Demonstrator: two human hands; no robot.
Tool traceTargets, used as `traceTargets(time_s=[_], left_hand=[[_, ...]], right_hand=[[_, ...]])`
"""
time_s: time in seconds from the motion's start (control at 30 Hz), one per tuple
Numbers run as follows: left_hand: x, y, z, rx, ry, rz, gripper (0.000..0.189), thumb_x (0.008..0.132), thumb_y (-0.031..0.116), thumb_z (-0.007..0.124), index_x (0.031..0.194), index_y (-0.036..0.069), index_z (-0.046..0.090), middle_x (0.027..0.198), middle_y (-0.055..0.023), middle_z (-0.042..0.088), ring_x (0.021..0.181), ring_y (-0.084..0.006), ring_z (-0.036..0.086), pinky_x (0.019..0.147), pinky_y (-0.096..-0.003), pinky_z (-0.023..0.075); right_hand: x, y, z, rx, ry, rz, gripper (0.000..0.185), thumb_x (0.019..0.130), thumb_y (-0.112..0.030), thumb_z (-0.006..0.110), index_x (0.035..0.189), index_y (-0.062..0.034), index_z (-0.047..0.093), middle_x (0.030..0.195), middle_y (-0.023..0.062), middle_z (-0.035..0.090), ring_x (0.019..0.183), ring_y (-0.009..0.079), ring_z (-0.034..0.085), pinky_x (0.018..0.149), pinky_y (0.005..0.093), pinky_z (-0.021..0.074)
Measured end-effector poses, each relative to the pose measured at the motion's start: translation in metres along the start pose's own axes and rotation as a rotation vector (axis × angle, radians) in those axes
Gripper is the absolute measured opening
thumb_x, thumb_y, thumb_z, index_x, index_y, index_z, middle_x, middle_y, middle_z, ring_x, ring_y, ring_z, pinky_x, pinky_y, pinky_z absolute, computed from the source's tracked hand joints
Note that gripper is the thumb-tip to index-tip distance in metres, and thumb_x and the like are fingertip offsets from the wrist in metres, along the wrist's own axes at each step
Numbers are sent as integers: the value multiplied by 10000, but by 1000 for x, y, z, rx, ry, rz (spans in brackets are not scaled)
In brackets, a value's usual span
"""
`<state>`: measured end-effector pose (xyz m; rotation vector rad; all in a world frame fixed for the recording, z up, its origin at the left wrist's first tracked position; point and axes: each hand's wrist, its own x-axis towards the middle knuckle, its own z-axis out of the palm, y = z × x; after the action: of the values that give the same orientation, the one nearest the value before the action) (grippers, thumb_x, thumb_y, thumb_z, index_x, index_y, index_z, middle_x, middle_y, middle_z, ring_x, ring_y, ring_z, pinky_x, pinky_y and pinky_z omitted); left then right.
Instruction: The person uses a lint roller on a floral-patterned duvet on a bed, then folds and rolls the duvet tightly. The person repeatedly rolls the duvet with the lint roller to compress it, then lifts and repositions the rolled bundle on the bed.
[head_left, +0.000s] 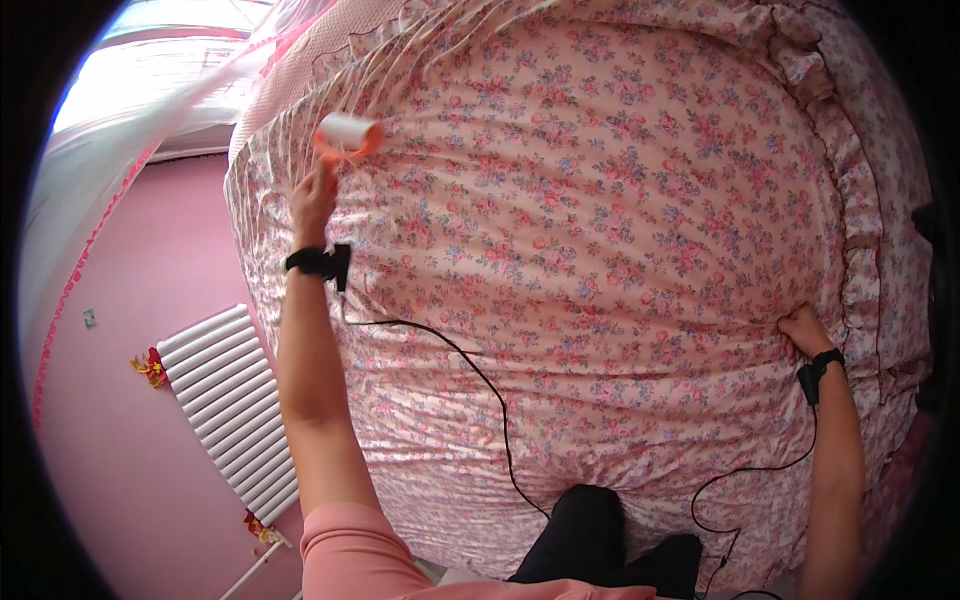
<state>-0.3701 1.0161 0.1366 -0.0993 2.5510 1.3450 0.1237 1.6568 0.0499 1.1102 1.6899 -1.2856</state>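
Note:
My left hand (315, 201) is closed around the handle of a lint roller (349, 133) with a white roll and an orange frame. Blurred in the picture, the roller is over the far left part of a floral bedsheet (570, 225), close to its edge; whether it touches the cloth I cannot tell. At the right side of the bed, my right hand (806, 331) is curled into the same sheet and grips it. Creases run leftward from those fingers. The sheet is pink with red and blue flower clusters, wrinkled in many places.
A ruffled border (859, 225) runs down the right. Black cables (501, 397) trail from both wrist straps across the sheet. My knees (589, 525) press on the near side. A white radiator (229, 409) stands by the pink wall (150, 247), and a sheer net curtain (112, 172) hangs upper left.

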Motion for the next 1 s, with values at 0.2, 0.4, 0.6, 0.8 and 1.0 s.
traceTargets(time_s=[0.2,0.4,0.6,0.8,1.0], left_hand=[[-116,-63,-17,279,3,-66,524,1005,504,520,734,69,633,617,60,467,569,-59,391,497,-273,269],[-337,-146,-106,29,294,-518,456,1013,459,534,660,171,515,575,88,399,470,-45,344,432,-238,235],[-454,-136,11,-284,335,-609,402,1031,439,503,738,163,506,598,73,406,495,-50,344,442,-238,241],[-230,-78,73,-156,108,-138,450,1046,484,438,766,137,495,623,63,407,544,-50,338,475,-243,253],[-42,29,99,-319,-87,-16,469,1006,556,471,784,145,504,592,55,405,500,-59,357,427,-228,239]], right_hand=[[3,8,-1,45,11,-78,268,865,-64,569,670,116,609,548,152,602,378,234,558,340,357,437],[7,14,-6,37,-51,-47,248,879,-73,573,800,148,651,560,137,600,364,210,549,315,355,429],[13,19,-5,68,-50,-9,265,893,-91,562,760,120,653,541,119,583,354,208,537,308,355,416],[14,22,-6,46,-49,-74,256,882,-79,564,743,116,651,525,119,576,330,217,519,298,359,402],[12,19,-1,11,3,-53,239,874,-70,566,749,116,647,516,123,567,332,218,521,301,366,406]])
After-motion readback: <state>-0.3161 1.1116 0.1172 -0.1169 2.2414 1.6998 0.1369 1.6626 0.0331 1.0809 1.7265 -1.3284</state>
